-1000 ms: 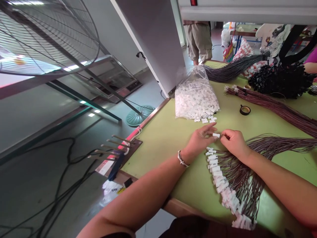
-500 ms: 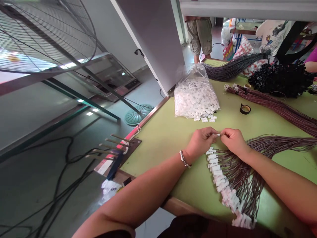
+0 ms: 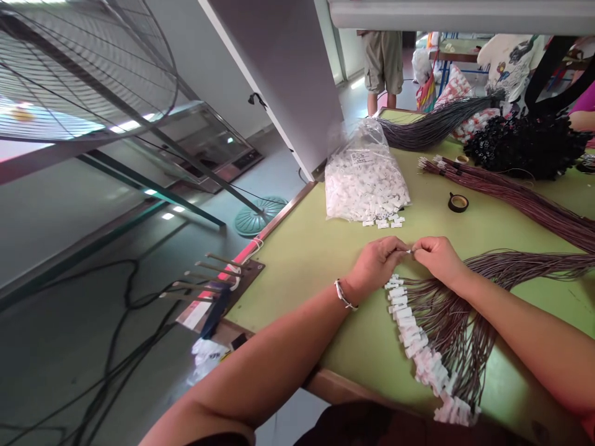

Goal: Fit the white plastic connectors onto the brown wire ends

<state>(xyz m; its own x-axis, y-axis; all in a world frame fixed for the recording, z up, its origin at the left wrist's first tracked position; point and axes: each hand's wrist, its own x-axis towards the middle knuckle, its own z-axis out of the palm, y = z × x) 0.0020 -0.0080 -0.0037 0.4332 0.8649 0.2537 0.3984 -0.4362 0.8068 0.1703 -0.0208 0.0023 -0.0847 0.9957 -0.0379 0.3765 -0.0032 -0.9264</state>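
Observation:
With its fingers pinched, my left hand (image 3: 377, 262) grips a small white connector (image 3: 409, 251), most of which the fingers cover. My right hand (image 3: 437, 257) is pinched just to the right of it, apparently on a thin wire end, which is mostly hidden. Below the hands a curved row of white plastic connectors (image 3: 411, 333) lies on the table, joined to dark brown wires (image 3: 470, 319). These wires fan out beneath my right forearm and run off to the right. Several loose white connectors (image 3: 382, 224) lie beyond my left hand.
A clear bag (image 3: 365, 179) full of white connectors rests on the green table (image 3: 288, 266). Black tape (image 3: 458, 202), a reddish wire bundle (image 3: 506, 189) and a black heap (image 3: 525, 145) lie farther right. A pronged rack (image 3: 218, 279) sits at the left edge. A person (image 3: 383, 62) stands behind.
The two hands stay close together at the same spot, and slightly more of the white piece shows between the fingertips. The view has shifted a little; the person behind has changed stance.

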